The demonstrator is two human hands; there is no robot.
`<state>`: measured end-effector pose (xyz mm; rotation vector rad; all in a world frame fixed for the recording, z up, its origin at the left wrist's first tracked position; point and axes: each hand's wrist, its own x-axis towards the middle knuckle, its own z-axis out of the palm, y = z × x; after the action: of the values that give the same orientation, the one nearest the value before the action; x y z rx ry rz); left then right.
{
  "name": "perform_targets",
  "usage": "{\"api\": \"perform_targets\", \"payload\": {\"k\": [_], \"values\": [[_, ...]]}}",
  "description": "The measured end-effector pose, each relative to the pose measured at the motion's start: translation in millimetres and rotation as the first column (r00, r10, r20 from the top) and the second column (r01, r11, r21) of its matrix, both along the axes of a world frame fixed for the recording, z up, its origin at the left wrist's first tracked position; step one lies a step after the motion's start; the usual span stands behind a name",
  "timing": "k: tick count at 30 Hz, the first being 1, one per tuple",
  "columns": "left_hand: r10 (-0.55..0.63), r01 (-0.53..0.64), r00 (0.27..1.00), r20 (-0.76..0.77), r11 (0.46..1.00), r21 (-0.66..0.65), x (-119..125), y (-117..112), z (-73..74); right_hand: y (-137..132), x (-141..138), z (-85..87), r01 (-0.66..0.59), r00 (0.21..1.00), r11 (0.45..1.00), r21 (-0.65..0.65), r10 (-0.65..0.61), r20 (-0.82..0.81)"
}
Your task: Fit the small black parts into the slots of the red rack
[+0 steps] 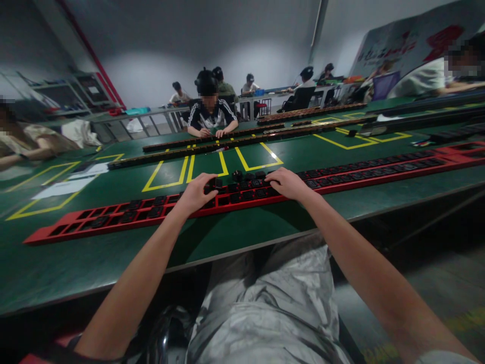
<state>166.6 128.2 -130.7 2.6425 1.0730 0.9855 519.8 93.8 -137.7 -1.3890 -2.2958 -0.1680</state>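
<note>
A long red frame (182, 216) with rows of square openings lies across the green table in front of me. Many openings hold black square parts (261, 193). My left hand (197, 193) is over the frame left of its middle, thumb and fingers closed around a small black square part (218, 183). At the frame's far edge, my right hand (288, 184) has its fingers bent and close together over the black parts; whatever lies under the fingertips is hidden. Between my hands, a few loose black parts (237, 175) sit along the far edge.
The green table (227, 232) carries yellow tape outlines. Farther back lie long dark strips (170, 153), and white papers (68, 186) are at the left. Across the table a person (212, 114) works with both hands; others sit left, right and behind.
</note>
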Motion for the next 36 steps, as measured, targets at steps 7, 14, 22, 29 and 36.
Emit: {"api": "perform_targets", "payload": {"k": [7,14,22,29,36], "values": [[0.043,-0.048,0.991,-0.125,0.998,-0.039,5.1,5.6,-1.9,3.7,1.1,-3.4,0.014,1.000,1.000,-0.002,-0.014,-0.022],[0.058,-0.064,0.980,-0.191,0.998,-0.022,5.8,5.3,-2.5,0.2,-1.5,-0.1,0.004,1.000,1.000,0.008,-0.004,-0.006],[0.049,-0.054,0.973,-0.227,0.998,-0.015,6.0,4.8,-6.0,-0.4,-2.7,1.0,0.006,1.000,1.000,0.004,-0.006,-0.005],[0.020,-0.022,0.970,-0.241,1.000,-0.007,7.0,3.4,-5.0,-0.9,-2.7,1.7,0.003,1.000,1.000,0.006,-0.003,0.004],[0.014,-0.010,0.961,-0.275,1.000,0.016,7.7,3.8,-3.7,1.8,-0.9,-0.5,0.006,1.000,1.000,0.005,-0.006,0.015]]}}
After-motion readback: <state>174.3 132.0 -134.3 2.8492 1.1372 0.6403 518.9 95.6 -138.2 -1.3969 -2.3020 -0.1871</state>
